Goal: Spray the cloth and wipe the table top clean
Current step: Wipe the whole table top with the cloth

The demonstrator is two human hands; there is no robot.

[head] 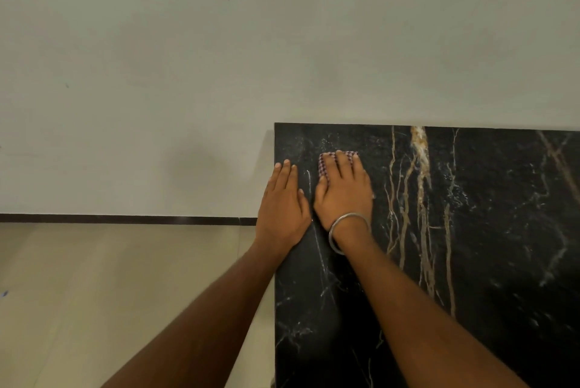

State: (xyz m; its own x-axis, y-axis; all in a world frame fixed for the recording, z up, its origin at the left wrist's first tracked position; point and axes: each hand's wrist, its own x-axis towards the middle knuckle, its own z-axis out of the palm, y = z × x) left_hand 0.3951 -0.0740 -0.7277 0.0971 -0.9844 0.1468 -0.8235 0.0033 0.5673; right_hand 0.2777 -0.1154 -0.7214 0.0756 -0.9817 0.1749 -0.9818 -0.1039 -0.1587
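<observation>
The cloth [326, 163], a small checked square, lies near the far left corner of the table top [470, 246], and we have the right hand [343, 196] flat over most of it, fingers straight and pressing down rather than curled round it. The left hand [282, 205] rests just beside it on the left edge of the slab, fingers straight and holding nothing, touching the stone as a brace. To wipe well from here we should keep the palm's weight even across the cloth (only its far and left edges show past the fingers), and draw it in overlapping passes toward the right, where most of the dark veined marble looks still to be done. No spray bottle is in view. A steel bangle [346, 229] sits on the right wrist.
</observation>
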